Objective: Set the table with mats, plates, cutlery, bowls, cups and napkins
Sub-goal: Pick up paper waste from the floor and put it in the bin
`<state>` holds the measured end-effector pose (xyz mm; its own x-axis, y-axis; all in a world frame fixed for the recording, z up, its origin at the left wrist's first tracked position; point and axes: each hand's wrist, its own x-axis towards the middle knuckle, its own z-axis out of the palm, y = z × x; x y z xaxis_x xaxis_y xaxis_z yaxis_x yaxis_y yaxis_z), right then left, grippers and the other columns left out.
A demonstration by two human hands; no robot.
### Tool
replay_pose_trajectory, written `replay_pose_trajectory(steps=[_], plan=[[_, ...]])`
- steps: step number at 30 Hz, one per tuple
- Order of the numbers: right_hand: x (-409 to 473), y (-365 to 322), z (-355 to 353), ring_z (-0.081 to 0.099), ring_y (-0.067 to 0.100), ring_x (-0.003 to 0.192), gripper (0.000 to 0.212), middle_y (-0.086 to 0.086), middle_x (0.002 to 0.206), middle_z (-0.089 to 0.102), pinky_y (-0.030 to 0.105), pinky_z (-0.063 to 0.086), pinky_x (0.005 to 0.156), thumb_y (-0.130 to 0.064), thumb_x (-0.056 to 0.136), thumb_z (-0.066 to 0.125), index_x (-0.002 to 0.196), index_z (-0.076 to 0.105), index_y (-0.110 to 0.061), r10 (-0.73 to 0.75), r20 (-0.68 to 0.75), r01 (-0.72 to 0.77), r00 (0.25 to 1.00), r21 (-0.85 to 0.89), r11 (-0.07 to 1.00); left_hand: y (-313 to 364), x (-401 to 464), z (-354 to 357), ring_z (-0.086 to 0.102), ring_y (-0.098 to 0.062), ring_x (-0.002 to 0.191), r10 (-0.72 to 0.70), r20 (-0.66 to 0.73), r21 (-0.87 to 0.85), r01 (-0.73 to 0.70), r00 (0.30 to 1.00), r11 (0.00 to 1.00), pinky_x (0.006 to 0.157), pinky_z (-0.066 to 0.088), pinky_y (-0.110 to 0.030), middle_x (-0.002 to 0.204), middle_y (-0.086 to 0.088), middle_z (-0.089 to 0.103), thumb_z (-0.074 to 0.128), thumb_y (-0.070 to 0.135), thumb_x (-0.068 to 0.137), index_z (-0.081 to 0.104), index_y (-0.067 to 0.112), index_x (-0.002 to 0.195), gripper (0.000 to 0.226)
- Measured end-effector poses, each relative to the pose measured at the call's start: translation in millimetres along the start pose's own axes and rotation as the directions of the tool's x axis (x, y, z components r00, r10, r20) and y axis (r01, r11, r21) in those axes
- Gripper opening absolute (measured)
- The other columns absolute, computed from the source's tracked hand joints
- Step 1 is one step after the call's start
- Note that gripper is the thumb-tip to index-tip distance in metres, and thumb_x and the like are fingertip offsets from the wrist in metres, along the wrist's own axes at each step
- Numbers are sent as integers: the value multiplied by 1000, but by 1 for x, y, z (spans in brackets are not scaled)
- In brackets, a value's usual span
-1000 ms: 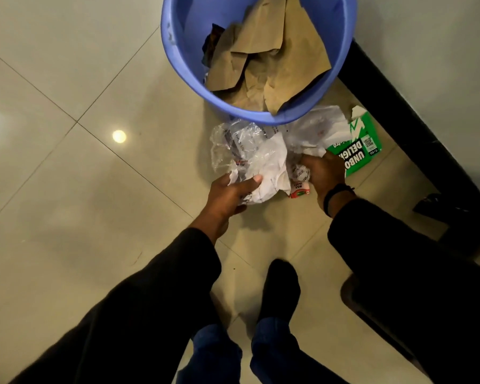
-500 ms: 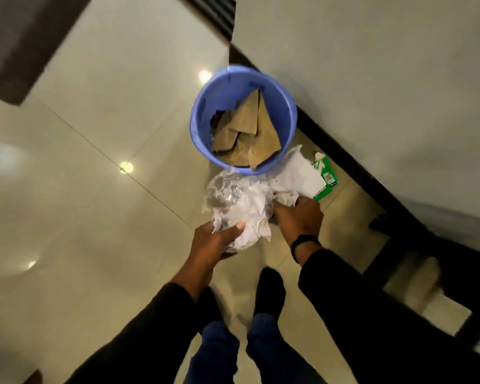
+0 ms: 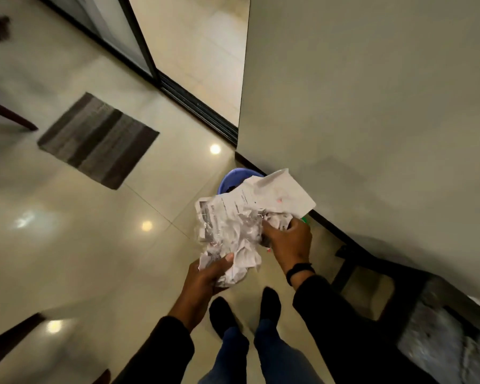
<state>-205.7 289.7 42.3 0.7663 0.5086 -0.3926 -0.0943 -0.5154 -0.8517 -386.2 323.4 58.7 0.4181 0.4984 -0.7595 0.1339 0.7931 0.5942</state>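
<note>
A bundle of crumpled white paper and clear plastic wrap point(image 3: 233, 225) is held in front of me above the floor. My left hand point(image 3: 205, 275) grips its lower edge, thumb on top. My right hand point(image 3: 287, 241), with a black band at the wrist, grips the bundle's right side. A flat printed sheet point(image 3: 272, 194) sticks up from the top of the bundle. No mats, plates, cutlery, bowls, cups or napkins are in view.
A blue plastic bin point(image 3: 233, 178) stands on the tiled floor against the wall point(image 3: 372, 106), mostly hidden behind the bundle. A grey striped floor mat point(image 3: 97, 139) lies to the left. A dark chair point(image 3: 416, 309) stands at my right. My feet point(image 3: 244, 311) are below the bundle.
Both hands have lifted the paper and plastic bundle off the floor, away from the bin. I have straightened up, so the bin now looks small and far.
</note>
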Motion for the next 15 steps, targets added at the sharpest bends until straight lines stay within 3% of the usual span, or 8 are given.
replay_pose_trajectory(steps=[2, 4, 7, 9, 12, 15], plan=[[-16, -27, -8, 58, -8, 52, 17, -11, 62, 66, 10, 44, 49, -9, 71, 85, 77, 71, -3, -53, 44, 50, 998, 73, 996, 21, -21, 0, 75, -23, 96, 51, -16, -28, -51, 999, 998, 85, 58, -42, 109, -5, 77, 78, 22, 74, 68, 18, 122, 50], [-27, -44, -13, 55, 4, 49, 21, -10, 54, 63, 19, 44, 48, -17, 65, 84, 65, 67, -5, -96, 76, 86, 993, 125, 988, 36, -31, -2, 75, -23, 94, 95, -53, -77, -99, 994, 992, 91, 55, -49, 107, -4, 77, 74, 23, 70, 71, 20, 118, 48], [-31, -55, -22, 59, 10, 55, 10, -6, 61, 68, 23, 47, 48, -9, 67, 81, 70, 71, -9, -105, 133, 72, 986, 237, 969, 54, -36, -4, 74, -25, 97, 140, -62, -143, -148, 988, 979, 98, 51, -58, 111, -8, 75, 72, 17, 76, 79, 23, 104, 29], [-29, -54, -26, 61, 8, 58, 15, -5, 65, 70, 23, 48, 49, 1, 72, 80, 72, 72, -12, -110, 182, 50, 977, 307, 951, 63, -34, -2, 74, -24, 95, 151, -78, -164, -162, 985, 973, 101, 48, -60, 110, -9, 75, 65, 17, 79, 78, 22, 103, 27], [-17, -43, -29, 66, 10, 71, 18, 0, 78, 74, 25, 52, 62, -12, 63, 75, 81, 74, -10, -117, 216, 41, 969, 327, 944, 74, -20, 4, 74, -23, 93, 140, -94, -172, -155, 986, 973, 102, 48, -62, 114, -13, 74, 64, 17, 78, 73, 18, 111, 35], [1, -35, -31, 68, 13, 78, 23, 6, 83, 74, 28, 54, 71, -12, 63, 67, 84, 74, -6, -101, 281, 11, 954, 302, 953, 78, -1, 9, 74, -22, 94, 106, -103, -180, -124, 989, 976, 100, 49, -63, 115, -12, 73, 64, 17, 78, 66, 12, 125, 47]])
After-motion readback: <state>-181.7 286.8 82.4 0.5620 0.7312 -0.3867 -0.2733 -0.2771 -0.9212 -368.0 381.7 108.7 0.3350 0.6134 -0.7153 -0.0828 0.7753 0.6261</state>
